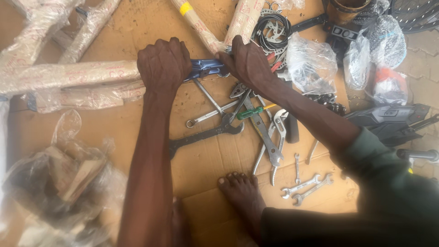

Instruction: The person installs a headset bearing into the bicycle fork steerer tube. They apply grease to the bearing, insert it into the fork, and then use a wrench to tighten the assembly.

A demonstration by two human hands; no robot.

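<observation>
Between both fists — left hand [164, 64], right hand [247, 61] — blue tube [203, 68].

Flattened brown cardboard [137, 27] is the work surface, laid over paving [423, 50] that shows at the right edge. Landmark: long black wrench [206, 135], lying mid-sheet.

- Touching its upper end: crossed spanners [208, 114], green-handled screwdriver [251, 112].
- Just right: pliers [276, 137].
- Lower right: 3 small spanners [306, 183] near the sheet edge.
- Below: bare foot [242, 194] flat on the cardboard.
- Upper left: wrapped frame tubes [64, 75].
- Far left, lower: clear bag [59, 178] of packing.
- Upper right: cable coil [272, 29], clear plastic bags [311, 61], black parts [393, 119].
</observation>
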